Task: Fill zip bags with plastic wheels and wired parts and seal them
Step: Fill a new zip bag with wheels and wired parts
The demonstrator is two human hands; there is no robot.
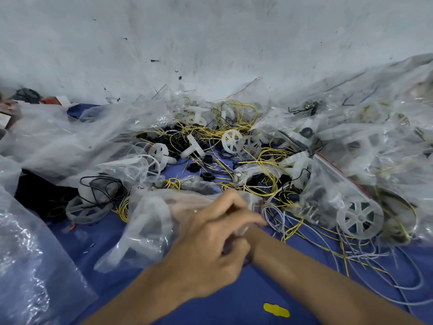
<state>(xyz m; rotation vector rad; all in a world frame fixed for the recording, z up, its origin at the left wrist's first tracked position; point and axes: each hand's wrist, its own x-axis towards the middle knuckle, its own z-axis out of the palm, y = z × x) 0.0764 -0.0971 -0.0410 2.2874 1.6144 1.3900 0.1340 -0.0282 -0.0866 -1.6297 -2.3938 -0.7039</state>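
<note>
The left hand (210, 233) is curled round the mouth end of a clear zip bag (150, 231), whose body, with a white plastic wheel (146, 219) showing inside, trails away to the left of the grip. The right forearm (304, 261) runs in under that hand, so the right hand is covered and I cannot tell its hold. The bag's red zip strip (259, 204) lies just right of the fingers, so pressing it shut likely falls to the right hand.
</note>
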